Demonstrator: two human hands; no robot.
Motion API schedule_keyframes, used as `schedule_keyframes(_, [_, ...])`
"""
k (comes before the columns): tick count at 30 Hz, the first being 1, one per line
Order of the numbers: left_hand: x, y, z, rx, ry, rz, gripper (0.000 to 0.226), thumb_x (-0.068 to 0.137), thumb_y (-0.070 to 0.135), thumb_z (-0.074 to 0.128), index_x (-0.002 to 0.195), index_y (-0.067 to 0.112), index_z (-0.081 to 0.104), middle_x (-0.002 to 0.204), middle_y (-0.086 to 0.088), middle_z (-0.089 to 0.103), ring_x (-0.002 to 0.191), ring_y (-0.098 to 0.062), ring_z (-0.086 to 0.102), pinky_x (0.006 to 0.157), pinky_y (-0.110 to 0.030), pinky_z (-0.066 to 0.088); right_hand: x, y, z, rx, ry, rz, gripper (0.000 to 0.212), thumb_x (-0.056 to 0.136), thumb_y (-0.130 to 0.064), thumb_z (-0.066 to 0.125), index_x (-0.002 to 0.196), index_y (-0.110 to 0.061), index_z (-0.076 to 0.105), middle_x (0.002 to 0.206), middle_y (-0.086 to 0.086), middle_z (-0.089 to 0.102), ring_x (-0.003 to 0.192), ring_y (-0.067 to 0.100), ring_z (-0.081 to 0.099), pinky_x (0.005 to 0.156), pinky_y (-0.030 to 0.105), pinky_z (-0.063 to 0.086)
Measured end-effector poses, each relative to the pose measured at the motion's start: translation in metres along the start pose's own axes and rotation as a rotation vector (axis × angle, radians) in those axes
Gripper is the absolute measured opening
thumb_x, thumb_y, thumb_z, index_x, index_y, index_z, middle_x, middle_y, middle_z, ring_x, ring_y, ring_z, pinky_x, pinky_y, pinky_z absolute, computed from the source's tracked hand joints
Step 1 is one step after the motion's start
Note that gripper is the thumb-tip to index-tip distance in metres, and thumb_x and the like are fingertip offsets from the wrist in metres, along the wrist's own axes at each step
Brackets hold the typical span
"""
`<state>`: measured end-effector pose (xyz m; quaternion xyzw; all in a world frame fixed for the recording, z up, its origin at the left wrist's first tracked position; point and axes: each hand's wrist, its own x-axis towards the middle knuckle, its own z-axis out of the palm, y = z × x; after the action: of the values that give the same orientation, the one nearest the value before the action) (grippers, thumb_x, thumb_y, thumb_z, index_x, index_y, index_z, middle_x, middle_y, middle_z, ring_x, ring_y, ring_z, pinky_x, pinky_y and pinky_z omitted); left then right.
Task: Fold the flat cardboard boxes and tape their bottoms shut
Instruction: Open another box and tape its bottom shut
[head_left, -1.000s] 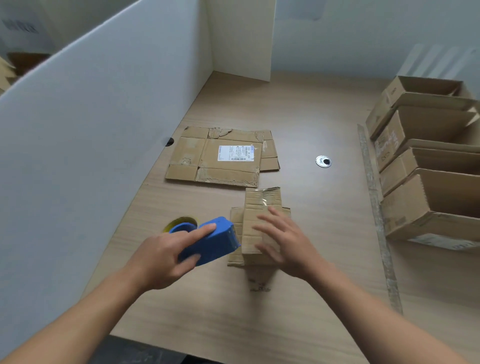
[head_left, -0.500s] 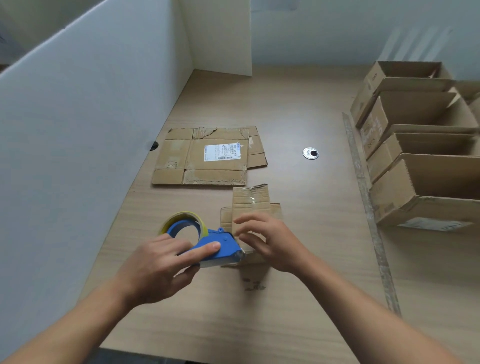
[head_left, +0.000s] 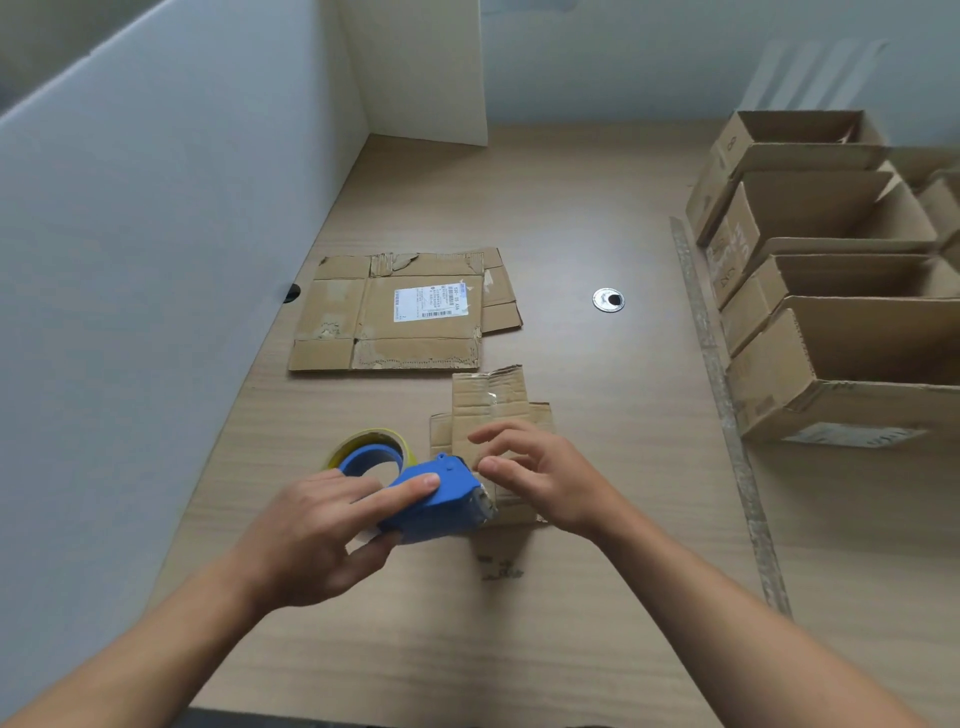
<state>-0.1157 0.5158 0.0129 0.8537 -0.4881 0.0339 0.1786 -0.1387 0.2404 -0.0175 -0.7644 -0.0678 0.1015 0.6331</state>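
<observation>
- left hand (head_left: 322, 535) has the blue tape dispenser (head_left: 441, 501) gripped, index finger along the top
- right hand (head_left: 548, 480) half-curled over the small flat box (head_left: 491, 410) on the table (head_left: 597, 649), can't tell if it's pinching anything

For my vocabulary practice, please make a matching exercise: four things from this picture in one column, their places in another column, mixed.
1 tape dispenser
2 labelled flat cardboard
3 small box
4 open boxes

A in a row at the right
B under the right hand
C in the left hand
D lying flat, beyond both hands

Pairs: 1-C, 2-D, 3-B, 4-A
</observation>
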Motion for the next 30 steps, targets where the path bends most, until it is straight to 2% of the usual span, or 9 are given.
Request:
schedule_keyframes(3, [0.006, 0.004, -0.003, -0.047, -0.019, -0.026, 0.059, 0.086, 0.027, 0.059, 0.144, 0.025, 0.044, 0.087, 0.015, 0.046, 0.068, -0.01, 0.044, 0.062, -0.016, 0.03, -0.001, 0.0, 0.0, -0.085, 0.061, -0.031, 0.024, 0.098, -0.029, 0.055, 0.087, -0.021, 0.074, 0.115, -0.016, 0.063, 0.111, -0.003, 0.057, 0.089, 0.013, 0.044])
schedule_keyframes(6, [0.009, 0.006, -0.003, -0.129, -0.061, -0.064, 0.065, 0.085, 0.028, 0.06, 0.147, 0.03, 0.042, 0.089, 0.018, 0.049, 0.069, -0.008, 0.046, 0.064, -0.012, 0.028, -0.002, 0.002, 0.0, -0.056, 0.071, 0.004, 0.024, 0.099, -0.029, 0.057, 0.087, -0.018, 0.074, 0.115, -0.014, 0.064, 0.112, -0.002, 0.057, 0.091, 0.017, 0.046])
schedule_keyframes(10, [0.007, 0.003, -0.002, -0.227, -0.097, -0.141, 0.071, 0.085, 0.035, 0.06, 0.15, 0.046, 0.033, 0.1, 0.012, 0.071, 0.075, -0.008, 0.061, 0.065, -0.017, 0.045, -0.004, 0.003, 0.0, 0.02, 0.093, 0.052, 0.013, 0.095, -0.022, 0.066, 0.083, -0.02, 0.072, 0.113, -0.011, 0.064, 0.112, 0.002, 0.058, 0.095, 0.03, 0.05])
schedule_keyframes(13, [0.009, 0.004, -0.004, -0.285, -0.113, -0.2, 0.068, 0.086, 0.038, 0.059, 0.148, 0.05, 0.034, 0.105, 0.021, 0.068, 0.074, 0.001, 0.056, 0.066, -0.012, 0.043, -0.006, 0.004, -0.001, 0.02, 0.135, 0.052, 0.019, 0.093, -0.018, 0.068, 0.077, -0.026, 0.072, 0.112, -0.008, 0.063, 0.107, 0.002, 0.06, 0.09, 0.024, 0.05])
schedule_keyframes(15, [0.009, 0.003, -0.004, -0.358, -0.124, -0.24, 0.067, 0.087, 0.04, 0.058, 0.148, 0.052, 0.034, 0.102, 0.026, 0.065, 0.072, 0.0, 0.056, 0.065, -0.015, 0.046, -0.009, 0.004, -0.004, -0.005, 0.149, 0.052, 0.022, 0.093, -0.016, 0.068, 0.075, -0.029, 0.073, 0.114, -0.009, 0.062, 0.104, -0.001, 0.06, 0.083, 0.015, 0.048])
schedule_keyframes(18, [0.011, 0.002, -0.007, -0.452, -0.163, -0.29, 0.065, 0.086, 0.045, 0.056, 0.145, 0.058, 0.031, 0.113, 0.026, 0.065, 0.086, -0.003, 0.064, 0.073, -0.02, 0.05, -0.014, 0.007, -0.01, -0.047, 0.165, 0.061, 0.02, 0.093, -0.018, 0.069, 0.077, -0.029, 0.075, 0.116, -0.011, 0.059, 0.104, -0.003, 0.059, 0.08, 0.009, 0.044])
schedule_keyframes(22, [0.02, 0.002, -0.013, -0.486, -0.269, -0.321, 0.066, 0.083, 0.05, 0.054, 0.143, 0.063, 0.028, 0.131, 0.039, 0.052, 0.108, 0.005, 0.059, 0.085, -0.013, 0.045, -0.02, 0.012, -0.008, -0.079, 0.178, 0.065, 0.021, 0.092, -0.021, 0.069, 0.075, -0.032, 0.075, 0.117, -0.012, 0.058, 0.108, -0.002, 0.058, 0.083, 0.01, 0.045])
schedule_keyframes(25, [0.017, -0.002, -0.022, -0.486, -0.328, -0.377, 0.066, 0.078, 0.054, 0.052, 0.136, 0.072, 0.027, 0.132, 0.045, 0.046, 0.112, 0.008, 0.055, 0.085, -0.009, 0.043, -0.029, 0.02, -0.022, -0.029, 0.328, 0.103, 0.024, 0.092, -0.017, 0.07, 0.071, -0.027, 0.076, 0.114, -0.008, 0.061, 0.107, -0.003, 0.058, 0.088, 0.018, 0.046])
schedule_keyframes(30, [0.011, -0.009, -0.039, -0.614, -0.47, -0.53, 0.064, 0.07, 0.06, 0.057, 0.127, 0.076, 0.033, 0.128, 0.04, 0.052, 0.114, 0.003, 0.055, 0.089, -0.019, 0.045, -0.06, 0.039, -0.04, -0.017, 0.379, 0.197, 0.023, 0.092, -0.018, 0.07, 0.071, -0.023, 0.078, 0.114, -0.008, 0.061, 0.105, -0.003, 0.058, 0.086, 0.017, 0.046])
